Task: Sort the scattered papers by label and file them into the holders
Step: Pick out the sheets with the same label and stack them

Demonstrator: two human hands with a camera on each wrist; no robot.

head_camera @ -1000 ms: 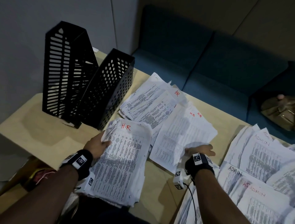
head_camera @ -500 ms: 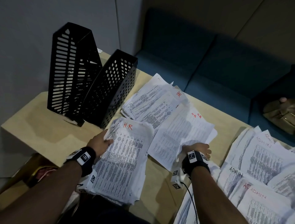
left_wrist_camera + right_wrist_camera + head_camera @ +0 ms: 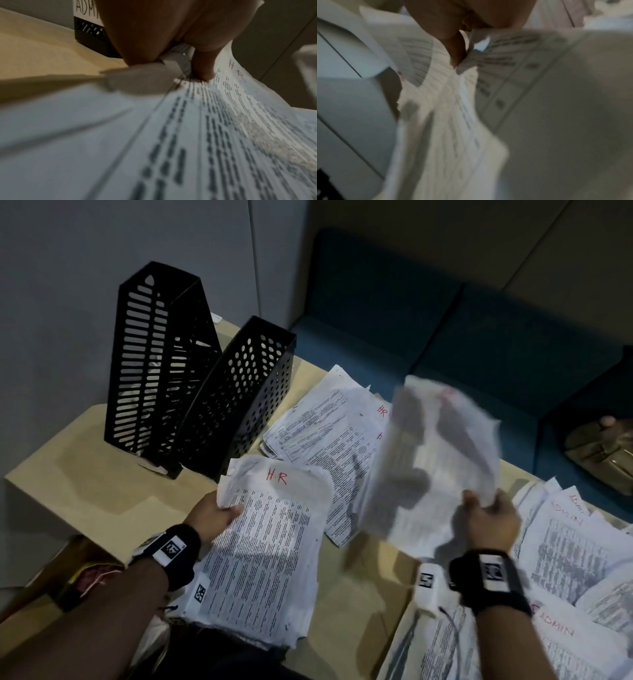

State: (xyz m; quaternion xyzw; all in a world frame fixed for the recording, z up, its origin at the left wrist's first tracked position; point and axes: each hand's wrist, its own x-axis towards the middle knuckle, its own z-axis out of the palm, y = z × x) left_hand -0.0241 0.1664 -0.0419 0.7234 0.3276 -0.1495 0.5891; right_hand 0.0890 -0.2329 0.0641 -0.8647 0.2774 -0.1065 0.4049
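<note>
1. The left hand (image 3: 214, 513) grips the far left corner of a thick HR stack (image 3: 263, 563), thumb on top; its crumpled top sheet bears a red "H.R" and dense black print.
2. The right hand (image 3: 491, 520) pinches a lifted sheet (image 3: 442, 453) at its near right corner. The sheet is blurred; a faint red mark near its far edge may be a label.
3. More HR papers (image 3: 329, 426) lie fanned on the table (image 3: 102, 491) beyond the stack.
4. ADMIN papers (image 3: 568, 546) spread at the right.
5. Two black holders (image 3: 191, 392) stand at the far left, one slotted, one perforated.
</note>
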